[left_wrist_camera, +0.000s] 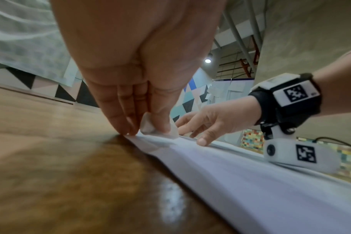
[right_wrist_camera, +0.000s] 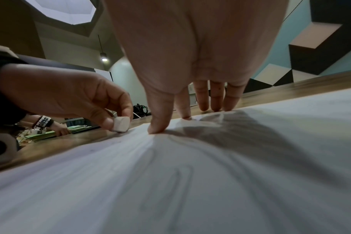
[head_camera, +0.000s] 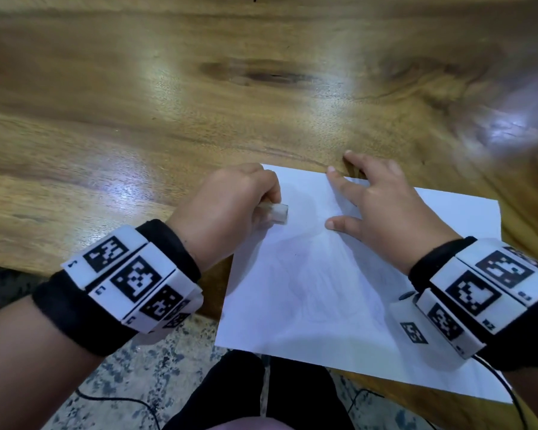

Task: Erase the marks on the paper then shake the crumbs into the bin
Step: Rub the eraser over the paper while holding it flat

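Observation:
A white sheet of paper (head_camera: 339,290) with faint grey pencil marks lies at the near edge of the wooden table (head_camera: 199,103), its near part hanging over the edge. My left hand (head_camera: 230,206) pinches a small white eraser (head_camera: 278,213) and holds it against the paper's far left corner; the eraser (right_wrist_camera: 121,124) shows the same from the right wrist, and the eraser (left_wrist_camera: 148,125) from the left wrist. My right hand (head_camera: 376,200) lies flat with spread fingers, pressing the far part of the sheet (right_wrist_camera: 190,174). No bin is in view.
The table stretches far and wide beyond the paper. Below its near edge are a speckled floor (head_camera: 121,383), dark trouser legs (head_camera: 261,392) and thin black cables. Another person's hand (right_wrist_camera: 60,129) rests on green items at the far end of the table.

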